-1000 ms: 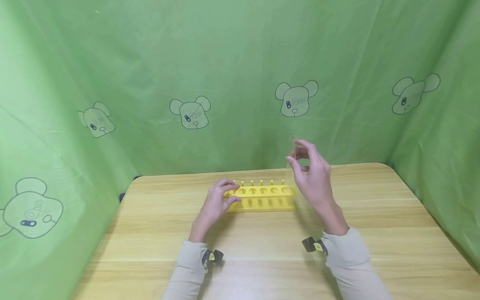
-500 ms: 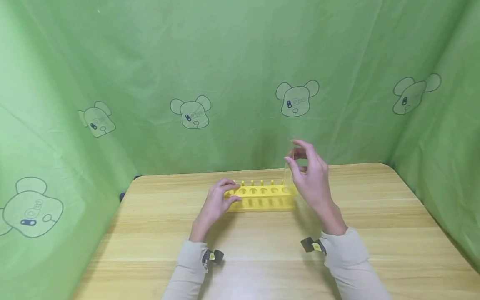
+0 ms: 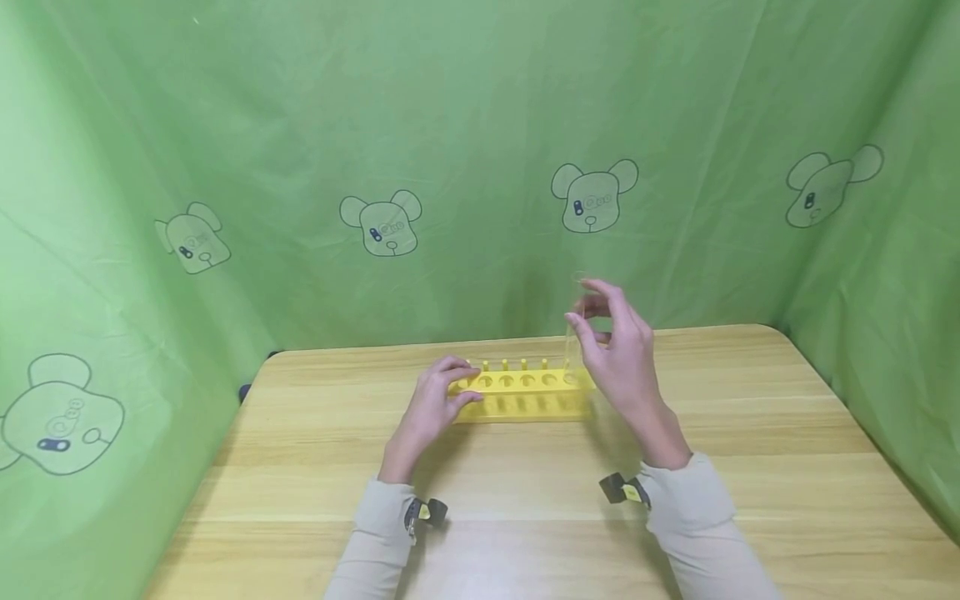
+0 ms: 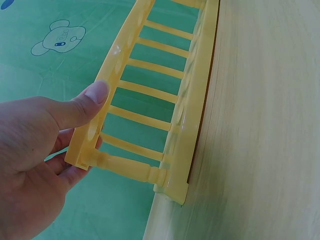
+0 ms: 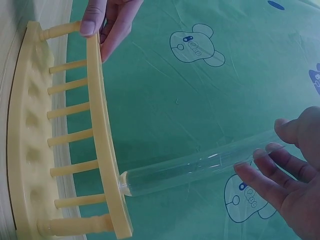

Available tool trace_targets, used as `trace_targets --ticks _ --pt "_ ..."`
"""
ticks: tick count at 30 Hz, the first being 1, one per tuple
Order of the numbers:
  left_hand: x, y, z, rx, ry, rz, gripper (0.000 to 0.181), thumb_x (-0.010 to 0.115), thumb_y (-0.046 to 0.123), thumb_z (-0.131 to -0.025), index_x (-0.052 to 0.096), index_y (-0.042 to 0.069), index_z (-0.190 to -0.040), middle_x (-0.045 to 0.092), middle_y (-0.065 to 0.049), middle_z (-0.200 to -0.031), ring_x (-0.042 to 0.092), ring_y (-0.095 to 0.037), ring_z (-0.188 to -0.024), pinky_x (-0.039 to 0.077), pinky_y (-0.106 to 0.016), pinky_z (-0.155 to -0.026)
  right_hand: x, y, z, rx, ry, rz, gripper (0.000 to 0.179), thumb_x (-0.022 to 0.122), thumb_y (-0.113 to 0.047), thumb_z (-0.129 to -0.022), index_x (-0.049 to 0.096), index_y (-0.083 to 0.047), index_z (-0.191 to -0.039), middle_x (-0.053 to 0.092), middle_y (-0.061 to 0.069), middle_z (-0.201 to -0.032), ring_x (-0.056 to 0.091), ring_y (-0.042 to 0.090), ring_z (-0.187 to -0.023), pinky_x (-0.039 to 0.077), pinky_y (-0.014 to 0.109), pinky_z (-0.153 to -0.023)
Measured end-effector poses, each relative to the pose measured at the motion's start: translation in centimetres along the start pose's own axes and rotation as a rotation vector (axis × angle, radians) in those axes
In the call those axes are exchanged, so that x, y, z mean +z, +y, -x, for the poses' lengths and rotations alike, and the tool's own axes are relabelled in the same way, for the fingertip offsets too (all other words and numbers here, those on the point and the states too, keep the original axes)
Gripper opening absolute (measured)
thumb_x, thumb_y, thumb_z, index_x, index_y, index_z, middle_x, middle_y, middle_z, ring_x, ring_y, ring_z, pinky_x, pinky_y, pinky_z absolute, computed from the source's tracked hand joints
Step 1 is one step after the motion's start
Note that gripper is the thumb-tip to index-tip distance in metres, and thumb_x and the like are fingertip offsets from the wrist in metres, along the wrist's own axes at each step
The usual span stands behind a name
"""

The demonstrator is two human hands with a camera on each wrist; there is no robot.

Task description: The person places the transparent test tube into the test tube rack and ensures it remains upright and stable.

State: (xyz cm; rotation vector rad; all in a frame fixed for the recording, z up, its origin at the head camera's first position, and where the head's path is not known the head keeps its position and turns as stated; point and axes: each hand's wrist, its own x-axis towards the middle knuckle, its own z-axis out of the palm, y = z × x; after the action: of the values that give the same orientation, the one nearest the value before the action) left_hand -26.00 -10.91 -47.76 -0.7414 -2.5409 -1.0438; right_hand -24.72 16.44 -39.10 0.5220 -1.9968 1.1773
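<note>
A yellow test tube rack (image 3: pixel 517 390) stands on the table, with a row of round holes and a row of pegs. My left hand (image 3: pixel 429 406) grips its left end, thumb on the top bar in the left wrist view. Near its upper end, a clear test tube (image 5: pixel 200 167) is pinched by my right hand (image 3: pixel 626 352). The tube leans slightly, with its rounded bottom against the top bar at the rack's rightmost hole. Whether the tip has entered that hole I cannot tell. The transparent tube is faint in the head view.
The wooden table (image 3: pixel 517 508) extends around the rack on all sides. Close behind its far edge hangs a green curtain (image 3: pixel 480 125) printed with bear heads, and more curtain closes off the left and right.
My right hand has shifted slightly left with the test tube, bringing its lower end over the rightmost hole. The left hand and the rack stay in place.
</note>
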Motion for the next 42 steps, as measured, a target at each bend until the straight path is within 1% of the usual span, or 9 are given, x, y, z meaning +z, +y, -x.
trace_targets --ticks 9,17,22,26,34,42 --pt "0.0 -0.1 0.0 -0.017 -0.009 0.007 0.041 0.086 0.009 -0.081 0.073 -0.001 -0.119 0.068 -0.011 -0.120 0.064 -0.027 -0.114 0.053 -0.035 -0.105 0.3 -0.1 -0.1 -0.009 -0.008 0.002 0.050 0.074 0.004 -0.091 0.056 -0.001 -0.137 0.069 0.015 -0.103 0.069 0.028 -0.096 0.057 0.010 -0.072" --pt "0.1 -0.1 -0.1 0.012 0.007 0.007 0.041 0.086 0.007 -0.080 0.073 -0.001 -0.118 0.069 -0.012 -0.119 0.065 -0.028 -0.112 0.053 -0.036 -0.104 0.5 -0.4 -0.2 -0.002 -0.019 0.001 0.049 0.074 0.004 -0.091 0.056 0.000 -0.137 0.068 0.015 -0.102 0.068 0.028 -0.096 0.057 0.010 -0.073" --pt "0.2 -0.2 -0.1 0.016 0.009 0.003 0.041 0.086 0.010 -0.081 0.073 -0.001 -0.118 0.069 -0.011 -0.119 0.065 -0.027 -0.112 0.054 -0.035 -0.104 0.7 -0.5 -0.2 -0.002 -0.024 -0.014 0.049 0.074 0.003 -0.092 0.056 -0.001 -0.138 0.068 0.015 -0.102 0.068 0.027 -0.096 0.056 0.010 -0.073" --pt "0.1 -0.2 -0.1 0.011 0.003 0.001 0.041 0.086 0.011 -0.081 0.073 -0.001 -0.118 0.069 -0.011 -0.119 0.065 -0.027 -0.113 0.053 -0.035 -0.104 0.9 -0.5 -0.2 -0.007 -0.025 -0.027 0.049 0.073 0.004 -0.092 0.056 -0.002 -0.138 0.068 0.016 -0.102 0.068 0.028 -0.095 0.057 0.010 -0.074" --pt "0.2 -0.3 0.0 -0.016 -0.001 0.014 0.042 0.086 0.008 -0.081 0.073 0.000 -0.120 0.068 -0.011 -0.121 0.064 -0.027 -0.115 0.052 -0.036 -0.107 1.2 -0.7 -0.2 -0.003 -0.033 -0.035 0.049 0.073 0.003 -0.092 0.056 -0.002 -0.138 0.068 0.015 -0.102 0.068 0.027 -0.096 0.058 0.012 -0.074" --pt "0.2 -0.2 0.0 -0.014 -0.002 0.008 0.042 0.086 0.008 -0.081 0.073 0.000 -0.119 0.068 -0.011 -0.121 0.064 -0.028 -0.115 0.052 -0.038 -0.107 1.5 -0.8 -0.2 -0.002 -0.040 -0.050 0.050 0.074 0.001 -0.092 0.056 -0.001 -0.138 0.068 0.016 -0.102 0.068 0.026 -0.097 0.057 0.012 -0.073"
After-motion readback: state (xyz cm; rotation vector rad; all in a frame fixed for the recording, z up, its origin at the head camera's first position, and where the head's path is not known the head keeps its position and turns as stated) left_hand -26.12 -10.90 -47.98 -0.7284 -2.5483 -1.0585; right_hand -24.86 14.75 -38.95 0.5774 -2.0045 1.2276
